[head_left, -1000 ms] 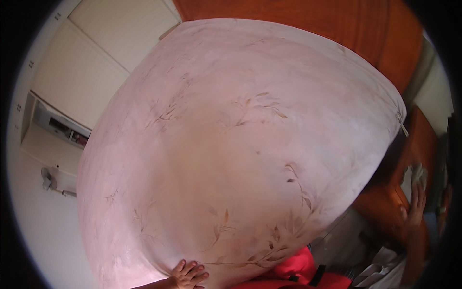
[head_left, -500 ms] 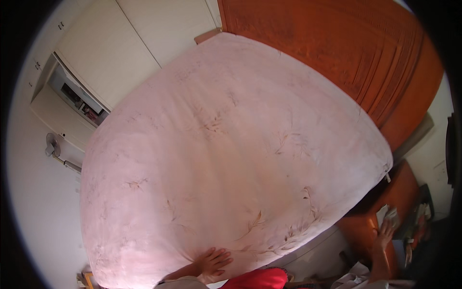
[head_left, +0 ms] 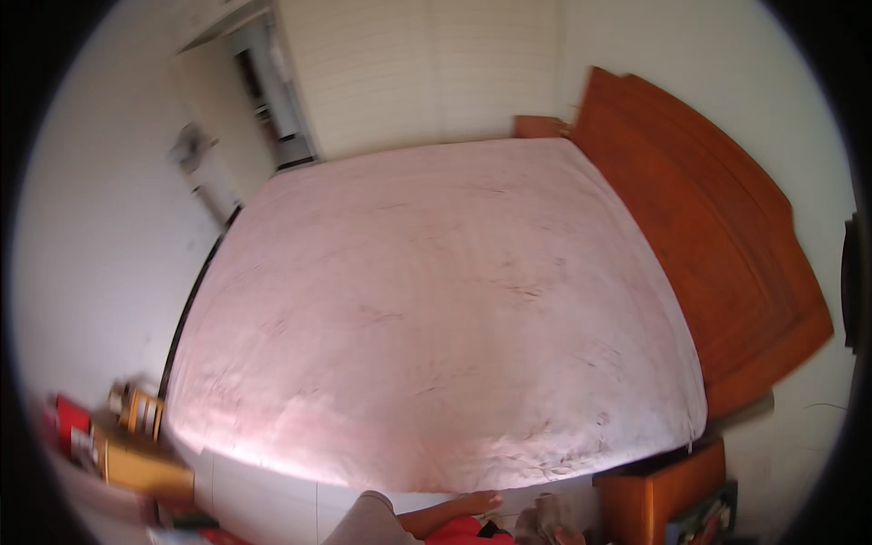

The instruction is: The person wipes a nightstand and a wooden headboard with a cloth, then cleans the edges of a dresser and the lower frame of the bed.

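Note:
A large bed with a pale pink, leaf-patterned sheet (head_left: 427, 300) fills the middle of the view. At its near edge my left hand (head_left: 481, 502) hovers in front of my body, its fingers smeared by motion. Low in the view, just right of it, my right hand (head_left: 569, 537) is mostly cut off by the lower edge. A bunched greyish cloth (head_left: 543, 518) is in that hand, though the fingers' grip is partly hidden.
A carved red-brown headboard (head_left: 727, 245) stands at the right, with a wooden nightstand (head_left: 663, 495) near the bed's corner. A yellowish wooden cabinet (head_left: 145, 463) holds items at lower left. Pale wardrobe doors (head_left: 427, 73) and a fan (head_left: 191, 150) are beyond.
The view has turned and drawn back. My left hand has come off the sheet. My right hand has left the nightstand and come in toward my body with the cloth.

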The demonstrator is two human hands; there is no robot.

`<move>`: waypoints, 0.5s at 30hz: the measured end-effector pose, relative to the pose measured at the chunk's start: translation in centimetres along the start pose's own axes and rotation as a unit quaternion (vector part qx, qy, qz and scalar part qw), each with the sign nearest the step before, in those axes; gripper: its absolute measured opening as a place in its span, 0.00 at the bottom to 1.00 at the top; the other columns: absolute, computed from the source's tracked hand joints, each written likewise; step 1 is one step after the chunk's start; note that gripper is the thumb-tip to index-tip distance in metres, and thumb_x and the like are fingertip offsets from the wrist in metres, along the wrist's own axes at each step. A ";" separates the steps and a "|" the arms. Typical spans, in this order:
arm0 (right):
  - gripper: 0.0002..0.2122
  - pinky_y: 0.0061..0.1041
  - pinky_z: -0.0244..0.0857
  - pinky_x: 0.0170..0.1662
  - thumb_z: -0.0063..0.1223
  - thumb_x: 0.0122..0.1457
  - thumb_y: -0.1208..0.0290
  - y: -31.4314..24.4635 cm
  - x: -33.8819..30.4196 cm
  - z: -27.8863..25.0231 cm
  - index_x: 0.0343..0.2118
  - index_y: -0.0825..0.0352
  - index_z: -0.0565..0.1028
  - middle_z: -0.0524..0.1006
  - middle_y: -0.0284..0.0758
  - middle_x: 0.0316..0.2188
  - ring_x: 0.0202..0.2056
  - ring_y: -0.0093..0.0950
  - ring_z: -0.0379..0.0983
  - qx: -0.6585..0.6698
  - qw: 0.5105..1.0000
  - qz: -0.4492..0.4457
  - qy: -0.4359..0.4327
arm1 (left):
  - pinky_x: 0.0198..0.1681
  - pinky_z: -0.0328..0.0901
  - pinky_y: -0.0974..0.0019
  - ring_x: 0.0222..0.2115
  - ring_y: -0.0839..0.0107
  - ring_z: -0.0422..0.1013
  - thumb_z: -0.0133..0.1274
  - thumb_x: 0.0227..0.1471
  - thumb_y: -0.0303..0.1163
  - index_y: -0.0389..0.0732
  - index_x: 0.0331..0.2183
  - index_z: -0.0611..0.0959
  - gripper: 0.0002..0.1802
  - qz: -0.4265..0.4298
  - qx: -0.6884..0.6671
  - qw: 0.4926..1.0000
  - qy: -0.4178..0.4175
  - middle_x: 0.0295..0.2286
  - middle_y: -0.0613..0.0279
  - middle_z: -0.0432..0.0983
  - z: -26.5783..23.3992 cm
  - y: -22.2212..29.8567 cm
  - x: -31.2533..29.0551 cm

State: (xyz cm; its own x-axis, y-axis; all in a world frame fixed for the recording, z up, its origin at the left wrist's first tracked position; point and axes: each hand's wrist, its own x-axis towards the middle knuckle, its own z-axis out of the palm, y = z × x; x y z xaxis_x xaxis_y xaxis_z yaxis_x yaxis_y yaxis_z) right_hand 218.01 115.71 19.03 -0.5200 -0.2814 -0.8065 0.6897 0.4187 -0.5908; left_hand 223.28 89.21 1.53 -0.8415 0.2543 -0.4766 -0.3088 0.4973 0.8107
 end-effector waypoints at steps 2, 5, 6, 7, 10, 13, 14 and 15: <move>0.19 0.25 0.64 0.32 0.50 0.51 0.68 -1.2 -0.1 0.7 0.47 0.66 0.66 0.72 0.38 0.36 0.32 0.31 0.69 0.033 0.999 -0.029 0.009 | 0.39 0.61 0.59 0.36 0.57 0.69 0.41 0.51 0.47 0.38 0.34 0.73 0.20 0.045 -0.101 0.994 0.008 0.32 0.48 0.72 -2.0 6.2 -4.9; 0.21 0.26 0.63 0.37 0.47 0.53 0.65 -2.7 0.3 2.3 0.49 0.66 0.64 0.71 0.37 0.39 0.36 0.31 0.68 0.084 0.992 -0.093 -0.012 | 0.38 0.62 0.59 0.36 0.57 0.69 0.40 0.51 0.45 0.39 0.34 0.74 0.19 -0.027 -0.124 0.985 0.117 0.33 0.48 0.72 -3.6 8.2 -12.7; 0.21 0.27 0.62 0.38 0.47 0.54 0.63 -3.5 0.5 3.1 0.49 0.66 0.63 0.70 0.37 0.40 0.38 0.30 0.67 0.099 0.988 -0.112 -0.029 | 0.39 0.62 0.60 0.36 0.56 0.69 0.40 0.51 0.44 0.38 0.36 0.74 0.20 -0.009 -0.049 0.991 0.123 0.34 0.48 0.72 -5.2 8.8 -15.2; 0.21 0.27 0.62 0.40 0.46 0.54 0.62 -4.3 0.8 4.1 0.50 0.67 0.63 0.70 0.37 0.41 0.39 0.30 0.67 0.115 0.984 -0.130 -0.048 | 0.39 0.62 0.61 0.37 0.57 0.69 0.40 0.50 0.43 0.39 0.38 0.74 0.19 -0.039 -0.044 0.982 0.179 0.35 0.49 0.72 -6.4 9.6 -18.0; 0.23 0.28 0.61 0.44 0.43 0.56 0.58 -6.8 0.8 8.0 0.51 0.67 0.61 0.69 0.36 0.43 0.43 0.30 0.66 0.138 0.970 -0.168 -0.106 | 0.40 0.63 0.63 0.36 0.58 0.70 0.41 0.49 0.39 0.39 0.40 0.73 0.19 -0.155 -0.119 0.915 0.352 0.35 0.50 0.72 -7.2 9.8 -24.9; 0.25 0.29 0.59 0.49 0.40 0.58 0.54 -9.0 -0.6 12.8 0.53 0.67 0.59 0.68 0.36 0.46 0.47 0.29 0.65 0.123 0.957 -0.200 -0.171 | 0.40 0.63 0.63 0.37 0.58 0.69 0.44 0.48 0.35 0.38 0.39 0.73 0.16 -0.089 -0.213 0.866 0.444 0.35 0.50 0.72 -5.8 6.2 -28.0; 0.25 0.29 0.58 0.50 0.39 0.59 0.54 -9.9 -1.5 14.2 0.53 0.67 0.59 0.68 0.36 0.46 0.47 0.29 0.64 0.094 0.951 -0.223 -0.191 | 0.40 0.63 0.62 0.37 0.58 0.69 0.44 0.48 0.34 0.37 0.38 0.73 0.15 -0.061 -0.240 0.857 0.451 0.35 0.50 0.72 -6.0 6.8 -28.0; 0.25 0.29 0.58 0.50 0.38 0.59 0.54 -11.4 -3.4 16.3 0.53 0.68 0.59 0.68 0.36 0.46 0.48 0.29 0.64 0.067 0.943 -0.248 -0.210 | 0.41 0.63 0.61 0.38 0.57 0.68 0.44 0.49 0.35 0.36 0.39 0.73 0.16 -0.059 -0.263 0.858 0.437 0.36 0.50 0.71 -6.4 7.4 -28.3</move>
State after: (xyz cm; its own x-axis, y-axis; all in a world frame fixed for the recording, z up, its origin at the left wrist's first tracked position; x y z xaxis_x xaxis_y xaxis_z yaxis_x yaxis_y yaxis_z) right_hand 220.13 97.85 28.09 -0.5699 -0.7425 -0.3521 0.4859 0.0411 -0.8730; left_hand 241.98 80.39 23.14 -0.7315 -0.6046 -0.3152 -0.3785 -0.0244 0.9253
